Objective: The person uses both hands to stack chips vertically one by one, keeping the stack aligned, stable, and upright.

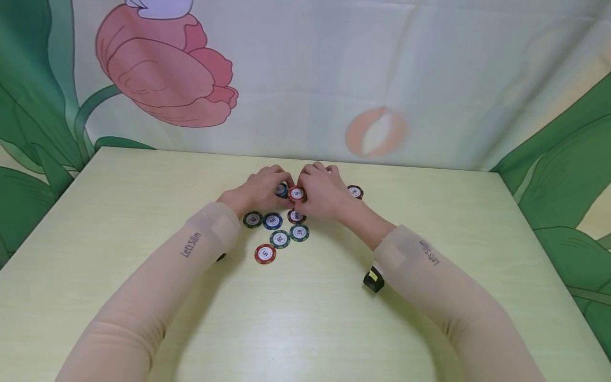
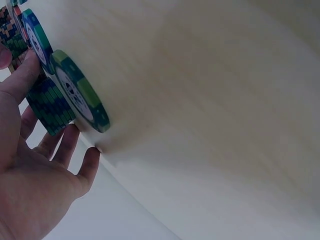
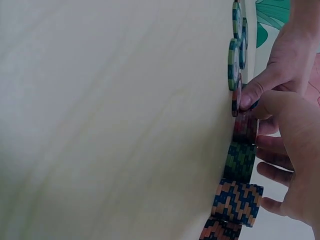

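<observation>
1. Behind, flower-printed cloth point(image 1: 305, 79).
2. Below it, a pale bench point(image 1: 296, 329).
3. Curled mostly closed around a red chip stack point(image 1: 296, 193), far-centre on the bench: the right grip point(image 1: 324, 190).
4. Bent around a blue chip stack point(image 1: 280, 190) just beside the red: the left grip point(image 1: 261, 188).
5. Near the right sleeve point(image 1: 429, 273), a black object point(image 1: 374, 279), yellow-patched.
6. Flat in front of the stacks, a loose red chip point(image 1: 265, 254), a blue chip point(image 1: 273, 221) and green chips point(image 1: 280, 239).

Sleeves point(image 1: 164, 286) "Let's Slim"; chips point(image 1: 265, 254) "5", "20"
</observation>
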`<state>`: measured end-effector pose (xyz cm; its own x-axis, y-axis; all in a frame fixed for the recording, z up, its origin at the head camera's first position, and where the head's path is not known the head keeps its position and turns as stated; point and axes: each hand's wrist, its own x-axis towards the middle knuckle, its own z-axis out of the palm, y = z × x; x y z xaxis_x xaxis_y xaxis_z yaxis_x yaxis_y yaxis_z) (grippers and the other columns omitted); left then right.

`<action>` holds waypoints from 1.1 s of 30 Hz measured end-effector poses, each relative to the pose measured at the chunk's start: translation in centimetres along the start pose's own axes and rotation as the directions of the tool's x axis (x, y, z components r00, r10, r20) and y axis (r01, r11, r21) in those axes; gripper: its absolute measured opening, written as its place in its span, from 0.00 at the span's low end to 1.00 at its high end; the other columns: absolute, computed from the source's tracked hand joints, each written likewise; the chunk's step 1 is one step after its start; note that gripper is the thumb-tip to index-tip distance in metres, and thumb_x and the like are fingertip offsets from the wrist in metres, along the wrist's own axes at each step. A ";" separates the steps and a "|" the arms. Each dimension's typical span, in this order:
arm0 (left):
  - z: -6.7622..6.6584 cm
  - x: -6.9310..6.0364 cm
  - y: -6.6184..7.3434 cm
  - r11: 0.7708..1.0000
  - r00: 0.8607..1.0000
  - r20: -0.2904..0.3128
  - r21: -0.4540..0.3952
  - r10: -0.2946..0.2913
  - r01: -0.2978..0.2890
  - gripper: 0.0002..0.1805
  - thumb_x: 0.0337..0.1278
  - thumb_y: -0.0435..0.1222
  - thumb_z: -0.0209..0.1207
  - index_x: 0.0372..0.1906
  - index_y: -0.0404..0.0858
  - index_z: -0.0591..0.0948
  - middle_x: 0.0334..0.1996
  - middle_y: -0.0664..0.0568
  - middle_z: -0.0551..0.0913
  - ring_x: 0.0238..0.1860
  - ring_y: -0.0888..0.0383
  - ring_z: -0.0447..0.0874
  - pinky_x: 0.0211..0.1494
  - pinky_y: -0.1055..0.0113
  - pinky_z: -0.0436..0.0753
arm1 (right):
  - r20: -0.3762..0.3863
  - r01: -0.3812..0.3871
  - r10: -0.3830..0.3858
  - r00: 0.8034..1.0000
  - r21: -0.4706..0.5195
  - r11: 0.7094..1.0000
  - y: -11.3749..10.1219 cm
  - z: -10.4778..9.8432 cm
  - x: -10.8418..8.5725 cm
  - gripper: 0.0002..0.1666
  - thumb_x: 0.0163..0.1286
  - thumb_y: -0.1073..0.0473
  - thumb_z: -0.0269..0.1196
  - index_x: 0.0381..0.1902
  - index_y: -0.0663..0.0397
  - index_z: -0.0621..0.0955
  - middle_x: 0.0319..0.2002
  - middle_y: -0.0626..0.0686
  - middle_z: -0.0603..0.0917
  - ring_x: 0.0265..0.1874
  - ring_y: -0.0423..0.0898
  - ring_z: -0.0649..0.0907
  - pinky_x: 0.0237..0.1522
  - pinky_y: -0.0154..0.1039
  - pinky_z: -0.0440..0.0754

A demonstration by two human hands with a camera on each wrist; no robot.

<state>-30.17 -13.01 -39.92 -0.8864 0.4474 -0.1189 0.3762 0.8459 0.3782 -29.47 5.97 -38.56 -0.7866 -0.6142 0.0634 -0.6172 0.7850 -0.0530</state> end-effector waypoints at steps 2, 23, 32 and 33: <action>0.0 0.0 0.0 1.000 1.000 0.002 -0.001 -0.002 0.002 0.25 0.63 0.49 0.69 0.59 0.41 0.80 0.64 0.43 0.71 0.66 0.44 0.66 0.66 0.38 0.66 | 0.003 -0.007 0.007 1.000 0.004 1.000 0.0 0.0 0.0 0.19 0.64 0.42 0.68 0.42 0.49 0.84 0.51 0.51 0.80 0.54 0.51 0.74 0.57 0.58 0.71; 0.0 0.0 0.0 1.000 1.000 -0.013 0.004 0.012 -0.012 0.25 0.63 0.48 0.69 0.59 0.39 0.80 0.64 0.42 0.72 0.66 0.43 0.67 0.64 0.38 0.67 | 0.032 -0.022 0.021 0.999 0.046 0.999 0.9 0.2 0.0 0.22 0.68 0.41 0.66 0.48 0.50 0.85 0.56 0.52 0.80 0.55 0.52 0.75 0.54 0.58 0.73; -0.1 0.0 0.1 1.000 1.000 -0.008 0.002 0.015 -0.015 0.25 0.63 0.48 0.70 0.58 0.39 0.80 0.65 0.41 0.72 0.66 0.43 0.67 0.64 0.38 0.67 | 0.042 -0.044 0.041 0.998 0.087 0.995 1.2 0.5 0.3 0.21 0.68 0.42 0.66 0.49 0.50 0.86 0.56 0.52 0.80 0.56 0.52 0.75 0.54 0.58 0.71; -0.1 -0.1 0.2 1.000 1.000 -0.006 0.001 0.014 -0.014 0.25 0.63 0.48 0.70 0.58 0.39 0.80 0.65 0.41 0.72 0.66 0.43 0.67 0.65 0.38 0.67 | 0.043 -0.046 0.042 0.998 0.092 0.995 1.2 0.5 0.3 0.21 0.68 0.42 0.66 0.49 0.50 0.86 0.56 0.52 0.80 0.56 0.52 0.75 0.54 0.58 0.71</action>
<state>-30.09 -12.93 -39.75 -0.8829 0.4570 -0.1079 0.3885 0.8399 0.3790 -30.43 6.68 -39.15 -0.8118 -0.5837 0.0186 -0.5797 0.8014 -0.1472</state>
